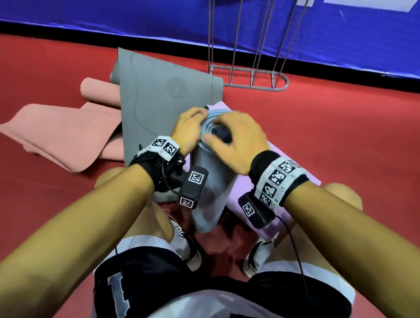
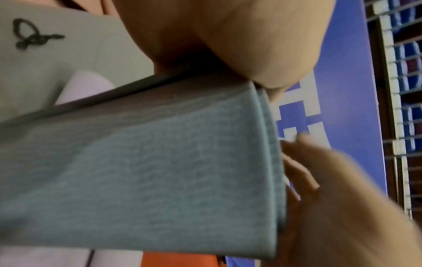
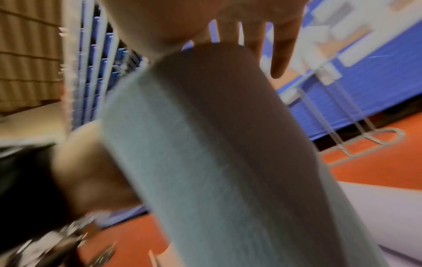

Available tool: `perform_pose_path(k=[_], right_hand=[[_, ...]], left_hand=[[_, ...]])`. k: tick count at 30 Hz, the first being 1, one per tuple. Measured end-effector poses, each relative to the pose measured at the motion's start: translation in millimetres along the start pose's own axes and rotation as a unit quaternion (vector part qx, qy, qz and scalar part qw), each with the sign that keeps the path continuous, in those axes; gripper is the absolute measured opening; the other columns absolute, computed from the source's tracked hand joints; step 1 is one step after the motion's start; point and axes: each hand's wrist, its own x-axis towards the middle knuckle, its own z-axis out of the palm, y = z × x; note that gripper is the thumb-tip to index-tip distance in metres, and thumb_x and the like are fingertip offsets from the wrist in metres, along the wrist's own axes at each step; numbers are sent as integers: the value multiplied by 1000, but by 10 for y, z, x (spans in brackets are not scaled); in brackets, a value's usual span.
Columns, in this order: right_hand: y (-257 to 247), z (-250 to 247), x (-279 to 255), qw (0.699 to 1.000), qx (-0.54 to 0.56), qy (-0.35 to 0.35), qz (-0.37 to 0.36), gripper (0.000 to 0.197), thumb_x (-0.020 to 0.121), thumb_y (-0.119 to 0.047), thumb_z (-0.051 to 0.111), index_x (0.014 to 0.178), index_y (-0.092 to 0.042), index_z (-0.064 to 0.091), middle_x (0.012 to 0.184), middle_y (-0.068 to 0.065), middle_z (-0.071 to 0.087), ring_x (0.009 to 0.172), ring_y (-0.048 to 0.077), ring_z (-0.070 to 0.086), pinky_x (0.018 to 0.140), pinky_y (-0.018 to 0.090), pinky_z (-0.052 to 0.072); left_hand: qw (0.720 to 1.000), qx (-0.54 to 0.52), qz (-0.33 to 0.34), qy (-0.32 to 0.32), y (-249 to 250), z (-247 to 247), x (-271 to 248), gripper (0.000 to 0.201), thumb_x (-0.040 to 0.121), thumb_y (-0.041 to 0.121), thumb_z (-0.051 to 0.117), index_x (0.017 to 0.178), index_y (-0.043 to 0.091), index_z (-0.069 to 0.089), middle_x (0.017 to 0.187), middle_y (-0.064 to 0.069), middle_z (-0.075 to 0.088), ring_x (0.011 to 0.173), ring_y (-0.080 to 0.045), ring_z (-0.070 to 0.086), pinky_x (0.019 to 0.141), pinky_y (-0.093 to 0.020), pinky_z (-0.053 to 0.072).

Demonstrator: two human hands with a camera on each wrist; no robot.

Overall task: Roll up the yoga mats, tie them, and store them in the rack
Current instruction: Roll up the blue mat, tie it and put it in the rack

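Head view: fingers [image 1: 223,121] of the right hand [image 1: 237,142] spread flat over the spiral end of the rolled blue-grey mat [image 1: 206,183], thumb laid along the rim, nothing pinched. Left hand [image 1: 187,130] curled round the roll's far side just below that end, fingertips hidden. Roll stood on end between the knees, tilted, foot on the red floor [image 1: 341,132] near two white shoes. Lilac mat [image 1: 293,186] unrolled beneath and beside it, toward the right. Grey mat [image 1: 156,101] with a faint circle and curved lines spread toward the floor's far edge, partly over a pink mat [image 1: 58,137] at the left. Wire rack [image 1: 250,80] upright against the blue barrier [image 1: 115,5], well apart from the roll. Large white "1" on the dark shorts [image 1: 151,290]; checkered code tags on both wristbands.

Left wrist view: blurred. Roll's finely textured outer wrap [image 2: 160,171] across the picture, layered edge showing at its end. Right hand's straight fingers [image 2: 299,171] against that end; left palm [image 2: 228,39] pressed on the upper side. Small black knotted cord [image 2: 32,35] lying on the grey mat. White letters on the barrier, unreadable.

Right wrist view: blurred. Straight fingers [image 3: 280,45] hanging past the roll's top edge, palm resting on it. Rack base on the floor behind.
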Motion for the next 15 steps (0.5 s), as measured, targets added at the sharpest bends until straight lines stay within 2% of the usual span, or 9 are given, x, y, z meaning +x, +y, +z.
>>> perform_pose_path(k=[2, 3, 5, 6, 9, 10, 12, 13, 15], right_hand=[[-4, 75, -86, 992, -105, -57, -35, 70, 77, -78, 36, 112, -24, 62, 120, -4, 62, 123, 21, 52, 115, 67, 20], [33, 88, -92, 988, -137, -64, -44, 68, 79, -75, 37, 117, -24, 60, 124, -3, 61, 130, 22, 49, 115, 72, 12], [142, 81, -92, 983, -166, -62, -51, 59, 85, -66, 41, 120, -21, 56, 123, 1, 63, 135, 25, 47, 114, 74, 9], [183, 83, -87, 981, -177, -66, -48, 57, 87, -64, 41, 120, -20, 55, 120, 2, 65, 136, 26, 46, 115, 73, 9], [176, 79, -84, 974, -210, -72, -36, 54, 87, -60, 41, 117, -17, 50, 108, 4, 70, 135, 29, 46, 115, 72, 9], [163, 91, -77, 973, -219, -66, -33, 53, 88, -61, 42, 116, -17, 49, 106, 3, 70, 134, 29, 47, 115, 73, 9], [133, 103, -61, 974, -218, -66, -13, 58, 91, -70, 44, 118, -19, 48, 111, 1, 70, 136, 26, 46, 115, 73, 7], [125, 102, -33, 975, -213, -68, 4, 63, 90, -75, 43, 121, -21, 48, 115, -1, 69, 137, 25, 44, 115, 71, 6], [127, 84, 35, 975, -212, -60, 21, 66, 89, -77, 42, 124, -22, 48, 117, -1, 68, 138, 25, 43, 117, 67, 9]], left_hand=[[997, -70, -31, -11, 11, -6, 12, 25, 101, 7, 45, 98, 8, 69, 103, -14, 71, 95, -23, 64, 99, -43, 52], [993, -105, -50, -19, 7, -21, 16, 27, 102, 8, 44, 98, 8, 71, 100, -12, 73, 92, -22, 67, 94, -41, 55], [992, -104, -61, -40, -1, -62, -4, 29, 106, 15, 45, 98, 11, 72, 92, -7, 76, 83, -16, 69, 82, -32, 57], [995, -74, -49, -54, -7, -79, -23, 29, 107, 22, 46, 102, 11, 73, 95, -7, 75, 84, -16, 68, 82, -31, 57], [996, -11, 2, -86, -79, -120, -30, 41, 109, 33, 43, 117, 3, 70, 109, -18, 72, 94, -20, 66, 92, -40, 56], [997, 13, 15, -80, -84, -119, -25, 42, 109, 34, 42, 114, 5, 72, 106, -14, 74, 93, -19, 67, 91, -38, 56], [989, 136, 56, -30, -80, -125, -6, 42, 108, 34, 42, 88, 10, 70, 82, -3, 69, 77, -18, 61, 79, -34, 50], [974, 208, 88, -7, -78, -138, 15, 42, 108, 31, 42, 78, 12, 63, 74, -5, 63, 72, -23, 55, 73, -34, 45], [937, 321, 136, 11, -59, -170, 33, 39, 107, 30, 40, 80, 12, 61, 78, -15, 65, 80, -40, 55, 78, -40, 47]])
